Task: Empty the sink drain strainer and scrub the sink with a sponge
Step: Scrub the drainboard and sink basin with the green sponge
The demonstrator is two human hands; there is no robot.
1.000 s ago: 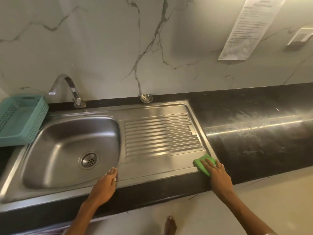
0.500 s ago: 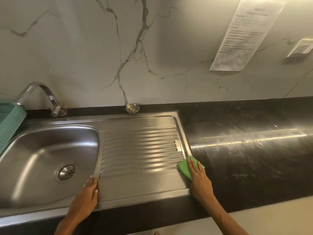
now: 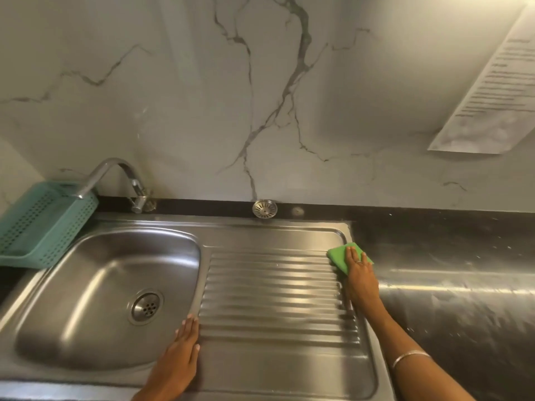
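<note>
Beside sink [image 3: 86, 285], teal basket [image 3: 43, 227], contents unseen

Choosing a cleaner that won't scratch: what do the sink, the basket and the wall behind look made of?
Sink: likely brushed stainless steel, with streaky reflections. Basket: teal perforated plastic, matte. Wall: marble or marble-look tile, pale with grey veins; which one I cannot tell.

One stainless sink [image 3: 289, 235] with one bowl and one ribbed drainboard [image 3: 275, 296]; one faucet [image 3: 115, 175]; one drain strainer [image 3: 264, 208]; one green sponge [image 3: 338, 256]; one teal perforated basket [image 3: 43, 224]; one printed sheet [image 3: 492, 91]; two hands; one bangle [image 3: 409, 357].
</note>
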